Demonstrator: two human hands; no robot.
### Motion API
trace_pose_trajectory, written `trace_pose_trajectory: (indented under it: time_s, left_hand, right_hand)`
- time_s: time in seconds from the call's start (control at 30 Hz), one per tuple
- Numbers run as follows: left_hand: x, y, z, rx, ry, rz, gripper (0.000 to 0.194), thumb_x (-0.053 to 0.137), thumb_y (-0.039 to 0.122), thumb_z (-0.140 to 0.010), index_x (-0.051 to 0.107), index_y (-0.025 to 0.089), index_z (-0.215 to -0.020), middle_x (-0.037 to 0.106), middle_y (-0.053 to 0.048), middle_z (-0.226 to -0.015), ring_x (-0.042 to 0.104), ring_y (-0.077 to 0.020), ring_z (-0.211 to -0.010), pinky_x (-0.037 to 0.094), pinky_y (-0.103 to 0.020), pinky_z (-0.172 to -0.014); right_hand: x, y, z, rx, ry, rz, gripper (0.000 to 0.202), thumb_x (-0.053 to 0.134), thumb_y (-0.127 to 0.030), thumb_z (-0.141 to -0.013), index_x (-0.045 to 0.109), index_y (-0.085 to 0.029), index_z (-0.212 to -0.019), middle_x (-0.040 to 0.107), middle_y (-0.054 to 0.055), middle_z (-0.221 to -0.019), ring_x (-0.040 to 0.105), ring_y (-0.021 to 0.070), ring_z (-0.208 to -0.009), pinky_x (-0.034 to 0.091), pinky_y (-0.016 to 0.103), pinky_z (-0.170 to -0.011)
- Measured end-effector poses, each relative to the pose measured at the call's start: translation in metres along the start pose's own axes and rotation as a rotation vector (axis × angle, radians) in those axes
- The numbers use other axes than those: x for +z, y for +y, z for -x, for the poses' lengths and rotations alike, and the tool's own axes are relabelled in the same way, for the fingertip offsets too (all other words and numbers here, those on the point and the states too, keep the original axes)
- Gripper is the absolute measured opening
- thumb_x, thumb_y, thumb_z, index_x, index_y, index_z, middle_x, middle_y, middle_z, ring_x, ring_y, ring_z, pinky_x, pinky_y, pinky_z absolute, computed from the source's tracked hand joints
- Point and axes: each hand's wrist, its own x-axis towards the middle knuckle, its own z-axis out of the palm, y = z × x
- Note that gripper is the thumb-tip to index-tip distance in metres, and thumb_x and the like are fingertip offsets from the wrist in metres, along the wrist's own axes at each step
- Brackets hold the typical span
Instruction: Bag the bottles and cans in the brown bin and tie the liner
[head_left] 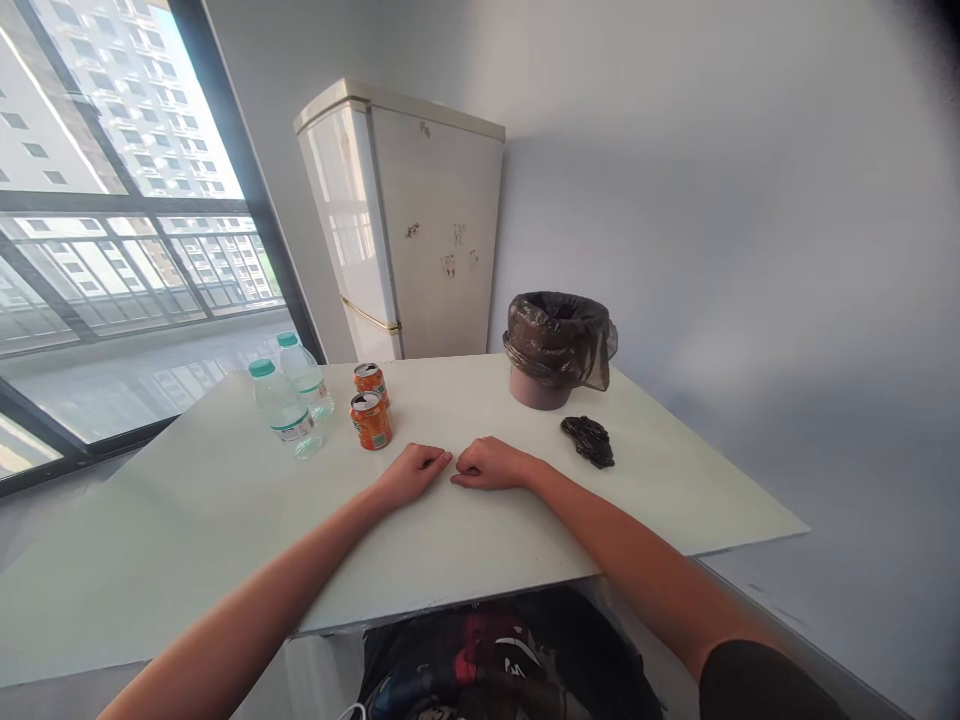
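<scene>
My left hand (412, 473) rests on the white table (360, 540), fingers curled closed, with nothing visible in it. Just to its right lies my right hand (491, 464), also curled into a loose fist with nothing showing; the two are close but apart. Left of my left hand stand two orange cans, a front can (370, 422) and a back can (370, 379), both upright. Beyond my right hand is a pinkish bin (538, 390) lined with a black plastic bag (551, 340). A crumpled black plastic bag (589, 441) lies to the right of my right hand.
Two clear plastic bottles with green caps, a front bottle (289, 412) and a rear bottle (306, 375), stand at the table's left. A white refrigerator (435, 230) is behind the table. A large window (127, 220) fills the left side; a pale wall (712, 250) runs along the right.
</scene>
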Motion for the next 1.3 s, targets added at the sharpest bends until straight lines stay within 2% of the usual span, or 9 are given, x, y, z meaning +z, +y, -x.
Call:
trace_pose_trajectory:
  time_s: [0.17, 0.33, 0.73, 1.13, 1.23, 1.3]
  left_hand:
    - [0.0, -0.002, 0.001, 0.023, 0.013, 0.009, 0.049, 0.045, 0.049, -0.104, 0.028, 0.02, -0.069, 0.022, 0.005, -0.067, 0.023, -0.0115, -0.066, 0.021, -0.03, -0.06]
    - [-0.002, -0.002, 0.002, 0.075, 0.014, 0.022, 0.047, 0.046, 0.046, -0.105, 0.037, 0.019, -0.067, 0.028, 0.005, -0.064, 0.026, -0.0111, -0.064, 0.023, -0.029, -0.06]
    - [-0.003, 0.003, 0.004, 0.147, -0.055, -0.011, 0.049, 0.044, 0.046, -0.107, 0.045, 0.018, -0.067, 0.037, 0.005, -0.062, 0.031, -0.0103, -0.062, 0.027, -0.028, -0.06]
    - [-0.007, 0.011, 0.004, 0.148, -0.07, -0.047, 0.047, 0.043, 0.044, -0.106, 0.045, 0.018, -0.067, 0.041, 0.004, -0.063, 0.033, -0.0108, -0.062, 0.029, -0.027, -0.061]
    - [-0.005, 0.011, 0.004, 0.176, -0.066, -0.094, 0.049, 0.043, 0.047, -0.105, 0.042, 0.018, -0.065, 0.039, 0.004, -0.062, 0.033, -0.0115, -0.062, 0.029, -0.028, -0.061]
    - [-0.003, 0.008, 0.005, 0.194, -0.059, -0.126, 0.05, 0.043, 0.05, -0.105, 0.044, 0.019, -0.066, 0.043, 0.003, -0.062, 0.037, -0.0123, -0.062, 0.031, -0.027, -0.062]
  right_hand:
    - [0.0, 0.0, 0.0, -0.004, 0.001, 0.007, 0.047, 0.061, -0.038, -0.099, 0.044, -0.018, -0.06, 0.043, -0.006, -0.058, 0.031, 0.0105, -0.059, 0.021, 0.028, -0.064]
    - [-0.002, -0.001, 0.001, -0.01, -0.003, 0.011, 0.046, 0.062, -0.037, -0.098, 0.044, -0.018, -0.06, 0.043, -0.006, -0.059, 0.031, 0.0103, -0.059, 0.02, 0.028, -0.063]
    - [0.002, 0.003, 0.001, -0.01, 0.013, -0.003, 0.046, 0.062, -0.038, -0.097, 0.044, -0.018, -0.06, 0.043, -0.006, -0.057, 0.032, 0.01, -0.059, 0.021, 0.028, -0.062]
    - [-0.007, -0.004, 0.0, -0.002, -0.022, 0.032, 0.041, 0.063, -0.036, -0.098, 0.058, -0.017, -0.062, 0.052, -0.005, -0.059, 0.035, 0.0097, -0.059, 0.023, 0.027, -0.063]
    - [-0.007, -0.004, -0.001, 0.019, -0.015, 0.057, 0.039, 0.064, -0.037, -0.098, 0.061, -0.017, -0.064, 0.059, -0.004, -0.062, 0.038, 0.0099, -0.06, 0.025, 0.026, -0.063]
    - [-0.006, -0.005, -0.001, 0.034, -0.021, 0.059, 0.037, 0.065, -0.039, -0.099, 0.067, -0.018, -0.069, 0.065, -0.003, -0.067, 0.044, 0.0101, -0.062, 0.028, 0.025, -0.064]
